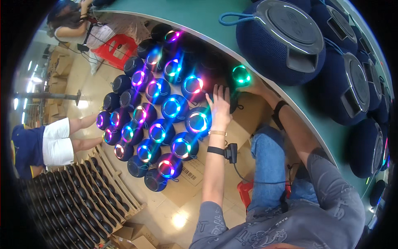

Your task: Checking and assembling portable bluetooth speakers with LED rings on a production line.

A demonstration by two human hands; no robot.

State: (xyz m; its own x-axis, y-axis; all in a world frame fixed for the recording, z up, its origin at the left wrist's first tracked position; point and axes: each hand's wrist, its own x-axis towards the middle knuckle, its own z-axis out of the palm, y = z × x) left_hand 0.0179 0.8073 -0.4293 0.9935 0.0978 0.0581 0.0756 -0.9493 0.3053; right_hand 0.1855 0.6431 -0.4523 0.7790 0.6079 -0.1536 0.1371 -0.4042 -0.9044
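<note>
My left hand reaches in among round dark-blue speakers with its fingers stretched out and apart. It lies against the side of a dark speaker. My right hand is beneath the table edge, its fingers curled against a speaker with a green-lit ring; part of that grip is in shadow. Left of my hands, several speakers stand close together in rows, most with rings glowing blue, pink or white. A blue-lit speaker sits right beside my left wrist. Small cord loops hang from some of them.
A green table curves overhead on the right, carrying more blue speakers. Cardboard lies below the lit speakers. At lower left stands a wooden rack of dark round parts. Two other people and a red stool are at left.
</note>
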